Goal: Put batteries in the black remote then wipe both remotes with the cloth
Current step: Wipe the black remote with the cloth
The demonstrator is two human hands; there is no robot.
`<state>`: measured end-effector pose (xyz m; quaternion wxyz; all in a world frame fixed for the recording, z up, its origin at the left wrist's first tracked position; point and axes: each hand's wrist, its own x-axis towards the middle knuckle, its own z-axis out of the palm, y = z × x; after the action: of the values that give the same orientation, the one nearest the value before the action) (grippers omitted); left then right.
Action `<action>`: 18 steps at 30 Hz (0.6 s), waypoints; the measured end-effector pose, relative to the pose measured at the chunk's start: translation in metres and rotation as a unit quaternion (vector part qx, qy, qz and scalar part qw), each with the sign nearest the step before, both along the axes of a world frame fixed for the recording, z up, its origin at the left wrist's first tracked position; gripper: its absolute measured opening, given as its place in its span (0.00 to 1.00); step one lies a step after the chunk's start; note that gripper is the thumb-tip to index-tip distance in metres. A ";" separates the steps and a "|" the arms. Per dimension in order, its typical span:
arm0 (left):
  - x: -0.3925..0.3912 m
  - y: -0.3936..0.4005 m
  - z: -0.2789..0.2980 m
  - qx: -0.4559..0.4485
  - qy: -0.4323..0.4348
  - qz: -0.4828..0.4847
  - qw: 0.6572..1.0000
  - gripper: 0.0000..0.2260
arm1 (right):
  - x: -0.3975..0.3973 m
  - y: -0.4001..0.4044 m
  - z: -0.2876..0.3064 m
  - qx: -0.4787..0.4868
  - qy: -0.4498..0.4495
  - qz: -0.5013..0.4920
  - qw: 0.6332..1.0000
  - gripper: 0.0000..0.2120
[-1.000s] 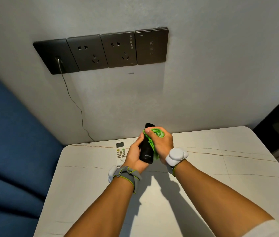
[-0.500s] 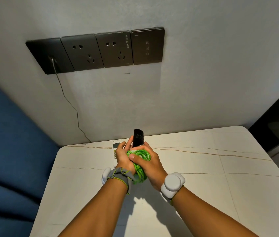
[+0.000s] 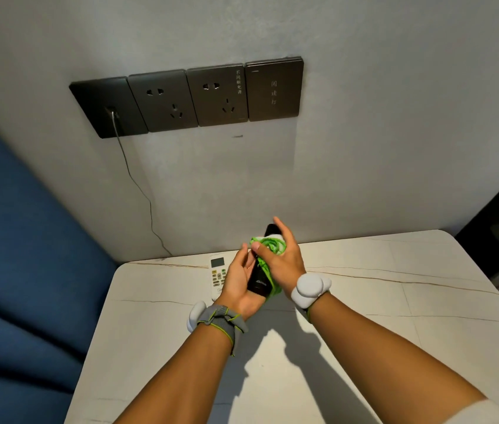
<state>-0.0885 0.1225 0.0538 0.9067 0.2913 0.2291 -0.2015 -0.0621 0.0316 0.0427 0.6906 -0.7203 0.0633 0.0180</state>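
over marble table (image 3: 364,301), left hand (image 3: 239,283) cradles black remote (image 3: 259,278); right hand (image 3: 282,258) clutches green cloth (image 3: 268,244).

Left hand (image 3: 240,284) and right hand (image 3: 282,261): both bare, forearms bare. Left wrist is wearing a grey fabric strap (image 3: 220,320) edged in lime green, with a white rounded pod (image 3: 195,315) on its left side. Right wrist is carrying a larger white two-lobed pod (image 3: 310,289). A white sleeve edge (image 3: 474,413) is showing near right.
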 end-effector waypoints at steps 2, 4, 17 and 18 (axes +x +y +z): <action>-0.004 -0.003 0.003 0.007 -0.030 -0.031 0.999 0.15 | 0.009 -0.006 -0.001 0.007 0.023 -0.029 0.999 0.38; -0.008 -0.006 0.003 0.024 -0.059 -0.052 0.997 0.18 | 0.016 -0.013 -0.002 -0.016 0.040 -0.063 0.997 0.38; -0.010 -0.001 0.005 0.003 -0.063 -0.134 0.989 0.24 | 0.034 -0.035 -0.007 -0.067 0.106 -0.178 0.976 0.21; -0.011 0.000 0.005 -0.004 -0.053 -0.147 0.988 0.25 | 0.032 -0.035 -0.007 -0.068 0.110 -0.184 0.974 0.21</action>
<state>-0.0994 0.1229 0.0585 0.8794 0.3283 0.1342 -0.3176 -0.0299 -0.0037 0.0357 0.6203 -0.7351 0.2714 -0.0346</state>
